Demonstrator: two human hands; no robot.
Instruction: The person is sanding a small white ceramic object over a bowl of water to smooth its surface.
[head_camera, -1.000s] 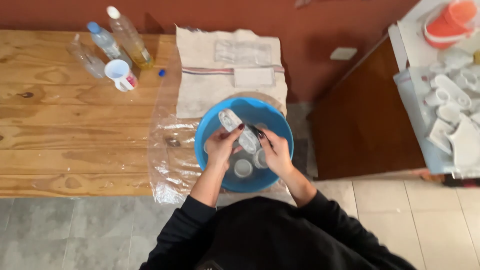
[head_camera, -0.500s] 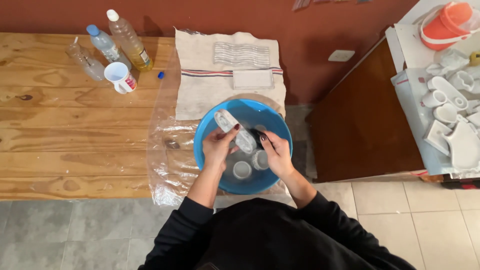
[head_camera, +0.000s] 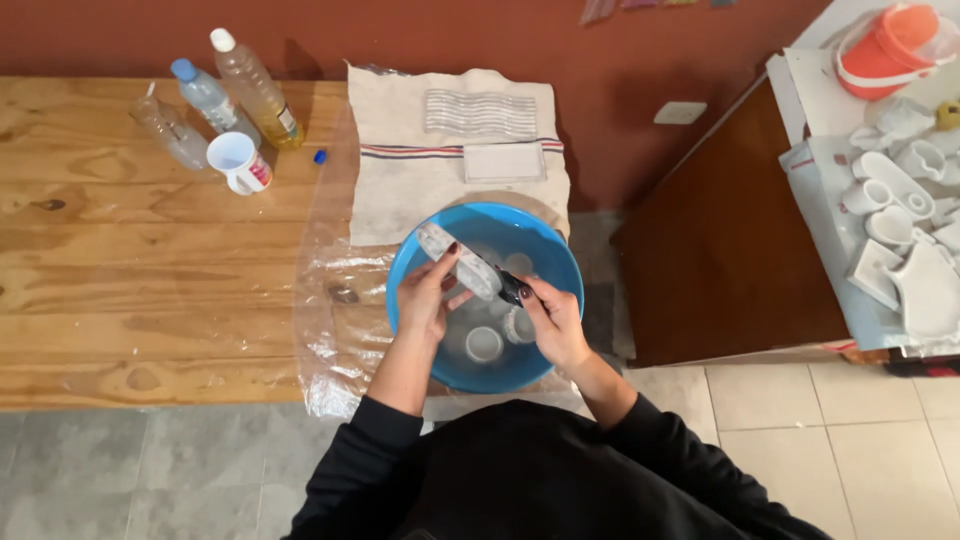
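Hands worked over a blue basin (head_camera: 560, 262) at the edge of a knotty plank table (head_camera: 120, 270), beside a red-brown wall and grey floor tiles.
Clear plastic sheet (head_camera: 335, 310) and a pale cloth (head_camera: 400, 170) lay under it; three capped clear bottles (head_camera: 215, 100) and a white cup (head_camera: 236, 160) stood far left. The left hand (head_camera: 425, 300) gripped a long white moulded piece (head_camera: 460, 262) above the basin; the right hand (head_camera: 552, 322) pinched a small dark tool (head_camera: 509, 293) against it.

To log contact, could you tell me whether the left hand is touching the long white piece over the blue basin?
Touching: the head view shows the left hand gripping the white piece.
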